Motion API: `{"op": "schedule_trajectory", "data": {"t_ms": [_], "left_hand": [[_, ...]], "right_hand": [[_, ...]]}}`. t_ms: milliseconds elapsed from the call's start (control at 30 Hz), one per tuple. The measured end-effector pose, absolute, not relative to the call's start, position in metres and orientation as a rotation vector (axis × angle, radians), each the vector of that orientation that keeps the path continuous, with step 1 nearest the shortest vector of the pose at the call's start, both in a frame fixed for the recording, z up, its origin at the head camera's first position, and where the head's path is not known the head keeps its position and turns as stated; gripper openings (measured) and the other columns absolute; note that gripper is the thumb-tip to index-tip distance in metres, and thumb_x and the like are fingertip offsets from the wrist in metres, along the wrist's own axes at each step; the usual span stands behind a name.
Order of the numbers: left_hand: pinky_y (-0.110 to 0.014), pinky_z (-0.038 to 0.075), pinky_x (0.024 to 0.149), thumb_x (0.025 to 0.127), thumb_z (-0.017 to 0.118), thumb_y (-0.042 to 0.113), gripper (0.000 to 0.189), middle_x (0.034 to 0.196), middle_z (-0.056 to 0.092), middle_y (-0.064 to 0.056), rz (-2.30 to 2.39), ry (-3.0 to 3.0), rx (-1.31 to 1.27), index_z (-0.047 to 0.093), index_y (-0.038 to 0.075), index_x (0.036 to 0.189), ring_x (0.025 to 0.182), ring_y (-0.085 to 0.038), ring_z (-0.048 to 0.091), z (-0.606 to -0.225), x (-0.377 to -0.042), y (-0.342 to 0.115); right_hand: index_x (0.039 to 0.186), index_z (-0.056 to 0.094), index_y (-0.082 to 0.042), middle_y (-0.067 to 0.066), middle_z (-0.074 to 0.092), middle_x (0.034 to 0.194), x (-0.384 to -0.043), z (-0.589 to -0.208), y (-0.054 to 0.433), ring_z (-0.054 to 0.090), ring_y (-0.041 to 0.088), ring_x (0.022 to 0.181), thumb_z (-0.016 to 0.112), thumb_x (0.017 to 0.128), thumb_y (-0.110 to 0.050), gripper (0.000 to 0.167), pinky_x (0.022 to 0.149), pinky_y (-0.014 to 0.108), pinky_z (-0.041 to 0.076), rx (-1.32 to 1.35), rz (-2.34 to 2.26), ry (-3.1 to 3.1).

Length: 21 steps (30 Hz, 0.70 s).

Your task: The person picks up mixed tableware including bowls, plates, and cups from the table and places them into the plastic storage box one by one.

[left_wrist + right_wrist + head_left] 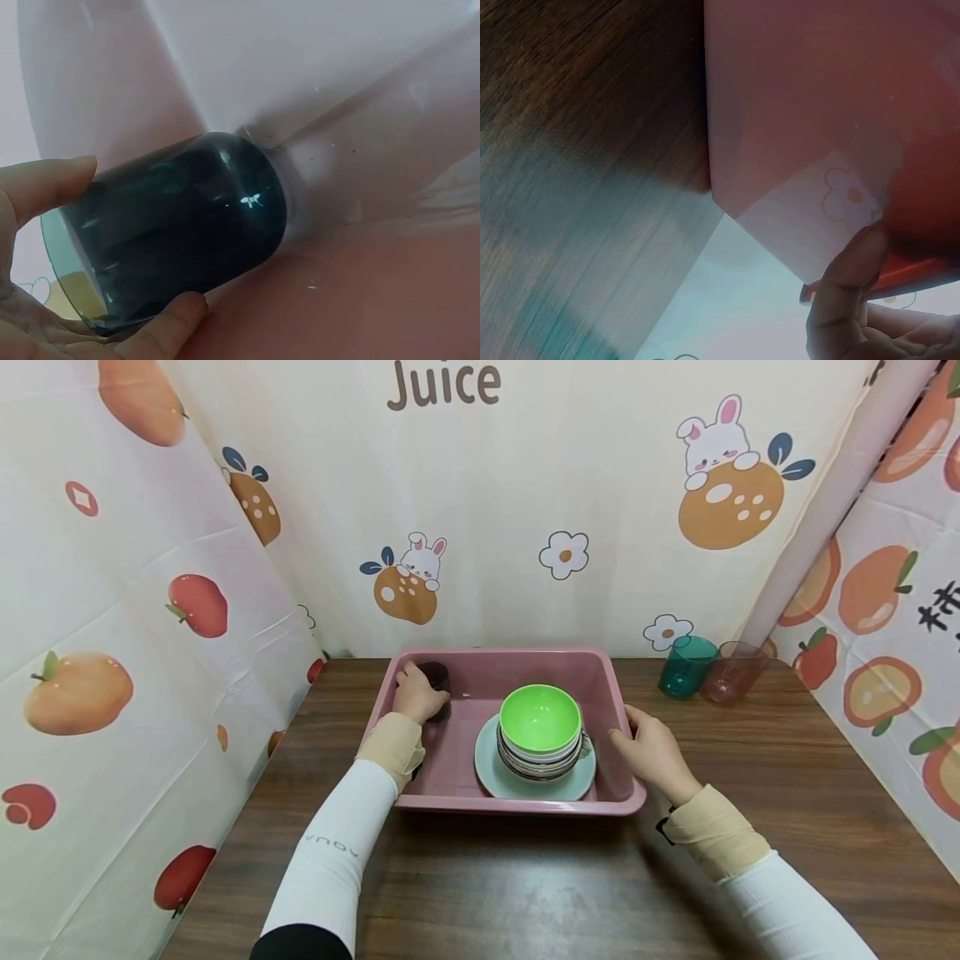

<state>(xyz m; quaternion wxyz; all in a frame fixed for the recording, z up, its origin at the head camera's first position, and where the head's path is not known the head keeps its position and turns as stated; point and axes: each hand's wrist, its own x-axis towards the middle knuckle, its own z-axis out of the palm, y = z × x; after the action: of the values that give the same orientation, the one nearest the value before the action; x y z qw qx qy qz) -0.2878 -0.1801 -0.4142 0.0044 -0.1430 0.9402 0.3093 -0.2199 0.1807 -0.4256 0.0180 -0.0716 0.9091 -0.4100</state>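
In the far left corner of a pink basin (pixel 465 777), my left hand (pixel 417 695) grips a dark see-through cup (pixel 437 677). The left wrist view has the thumb and fingers on opposite sides of the cup (pixel 187 217), near its mouth, its base toward the basin floor. My right hand (pixel 658 752) holds the basin's right rim; in the right wrist view its fingers (pixel 855 262) bend over that rim. Inside the basin a green bowl (pixel 540 718) tops a stack of bowls (pixel 538 768) on a pale blue plate (pixel 487 768).
A teal cup (pixel 686 668) and a pinkish see-through cup (pixel 731 675) stand side by side at the table's back right. The basin rests on a dark wooden table (pixel 525 877). Printed curtains (pixel 495 485) rise behind and at both sides.
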Motion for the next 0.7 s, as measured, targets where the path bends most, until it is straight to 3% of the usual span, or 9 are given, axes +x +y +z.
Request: {"op": "schedule_trajectory", "data": {"t_ms": [700], "left_hand": [[-0.047,0.036,0.111,0.084,0.07,0.025,0.08,0.143,0.037,-0.03,1.17,2.994,-0.338,0.027,-0.008,0.144,0.131,-0.04,0.042,-0.399,-0.279,-0.187]], "right_hand": [[0.14,0.044,0.007,0.03,0.064,0.119,-0.22,-0.427,0.179,0.069,0.036,0.096,0.052,0.096,-0.013,0.049,0.077,0.048,0.058,-0.219,-1.279,2.839]]}}
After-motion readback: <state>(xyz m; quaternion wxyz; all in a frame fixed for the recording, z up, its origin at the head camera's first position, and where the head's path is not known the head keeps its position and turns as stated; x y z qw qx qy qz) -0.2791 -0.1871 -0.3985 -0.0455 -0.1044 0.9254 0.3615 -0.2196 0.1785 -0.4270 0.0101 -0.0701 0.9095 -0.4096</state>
